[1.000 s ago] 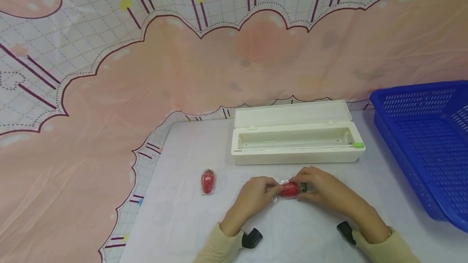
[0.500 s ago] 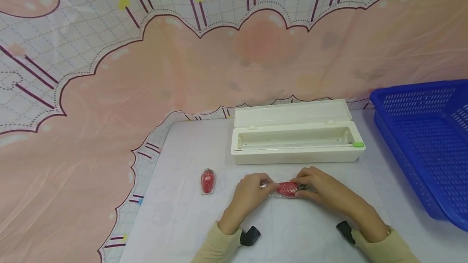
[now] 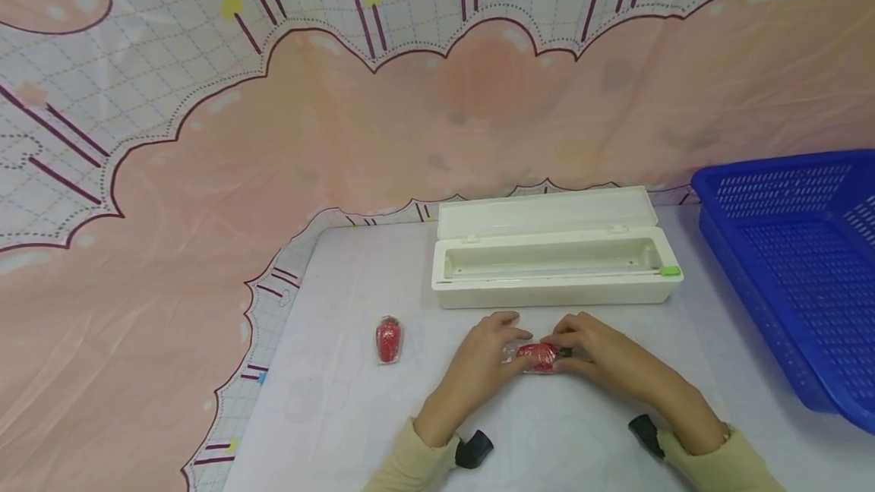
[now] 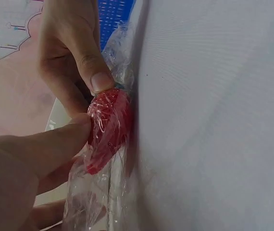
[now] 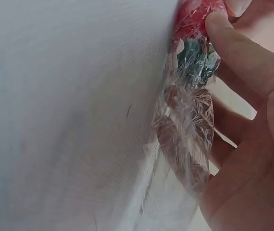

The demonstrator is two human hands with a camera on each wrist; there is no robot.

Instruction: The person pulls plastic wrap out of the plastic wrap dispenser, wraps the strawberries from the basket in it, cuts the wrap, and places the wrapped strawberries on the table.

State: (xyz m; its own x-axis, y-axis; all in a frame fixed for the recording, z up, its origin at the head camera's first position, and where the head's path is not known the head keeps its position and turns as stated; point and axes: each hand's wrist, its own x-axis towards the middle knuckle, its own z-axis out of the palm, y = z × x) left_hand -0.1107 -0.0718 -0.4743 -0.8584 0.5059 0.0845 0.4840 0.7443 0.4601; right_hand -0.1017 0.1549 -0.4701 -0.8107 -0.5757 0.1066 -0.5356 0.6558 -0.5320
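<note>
A red strawberry [image 3: 536,357] with green leaves [image 5: 193,55] lies on the white table, loosely wrapped in cling film [image 5: 192,130]. My right hand [image 3: 608,355] pinches it near the leafy end between thumb and fingers. Spare film trails past the leaves in the right wrist view. At the pointed end is my left hand [image 3: 478,363], its fingers spread apart. The left thumb touches the strawberry [image 4: 109,120] in the left wrist view, and film hangs beside the left fingers. Another film-wrapped strawberry [image 3: 388,340] rests to the left of both hands.
Behind the hands stands a long white cling film box [image 3: 557,293] with its lid raised and a green slider [image 3: 670,271] at its right end. A blue plastic basket [image 3: 759,317] is at the right. A patterned cloth [image 3: 410,127] hangs behind the table.
My left fingers, earlier pinching the film at the pointed end, have spread and moved slightly right. The strawberry has turned a little under the right fingers, which stay in place.
</note>
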